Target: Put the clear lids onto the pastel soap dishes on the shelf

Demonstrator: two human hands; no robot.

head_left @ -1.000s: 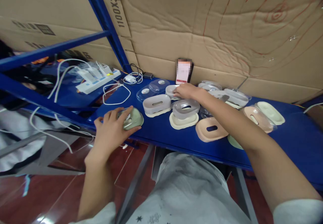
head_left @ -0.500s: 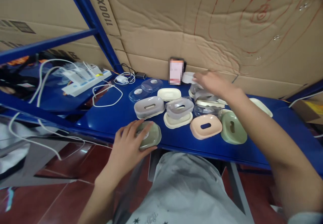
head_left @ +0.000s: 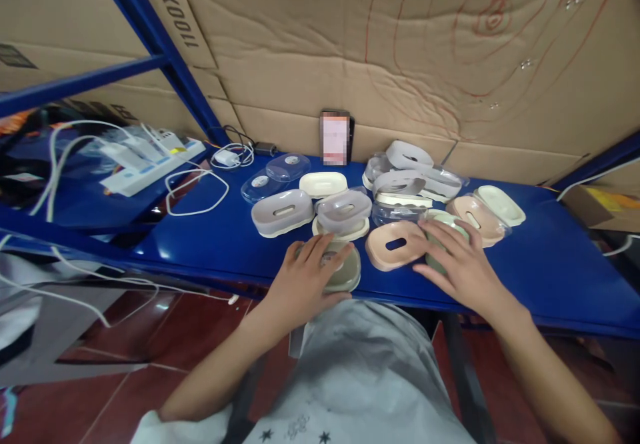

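At the table's front edge, my left hand (head_left: 310, 274) is wrapped round an olive-green soap dish (head_left: 347, 267) with a clear cover. My right hand (head_left: 467, 267) is over a light green slotted soap dish part (head_left: 436, 263), its fingers spread and partly hiding it. Just left of those fingers lies a peach slotted part (head_left: 393, 247). Behind my left hand are a grey slotted part (head_left: 283, 212) and another grey part (head_left: 345, 209) on a cream base (head_left: 360, 231).
Clear oval lids (head_left: 287, 167) lie at the back left. Grey parts (head_left: 410, 155) are piled at the back right, near a second peach part (head_left: 477, 221) and a cream tray (head_left: 500, 205). A phone (head_left: 335, 139) leans on the cardboard (head_left: 280, 64). A power strip (head_left: 150, 167) stands left.
My right hand has let go of a grey part at the back pile and come forward to the light green part. My left hand has shifted right with the olive-green soap dish.
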